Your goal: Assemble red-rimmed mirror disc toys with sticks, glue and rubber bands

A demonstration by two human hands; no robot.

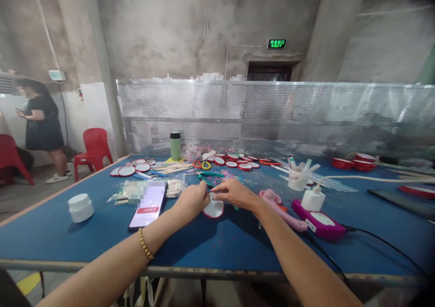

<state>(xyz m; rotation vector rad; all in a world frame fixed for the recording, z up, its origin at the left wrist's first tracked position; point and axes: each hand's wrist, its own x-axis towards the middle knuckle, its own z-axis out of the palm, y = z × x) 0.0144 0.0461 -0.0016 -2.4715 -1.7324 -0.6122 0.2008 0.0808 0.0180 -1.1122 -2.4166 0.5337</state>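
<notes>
My left hand (pixel 192 201) and my right hand (pixel 233 192) meet over a small round disc (pixel 214 209) with a red rim and white face, low above the blue table (pixel 217 248). Both hands are closed in a pinch at the disc's upper edge. A thin teal-handled tool (pixel 210 174) lies just behind my fingers. What exactly sits between my fingertips is too small to make out. A gold bead bracelet circles my left wrist.
A lit phone (pixel 149 203) and a white jar (pixel 80 207) lie left. A magenta device (pixel 319 223) with a white plug and cables sits right, next to a pink tool (pixel 278 207). Further back: several red-rimmed discs (pixel 234 161), a green bottle (pixel 175 145), a cup of sticks (pixel 298 176). A person stands far left by red chairs.
</notes>
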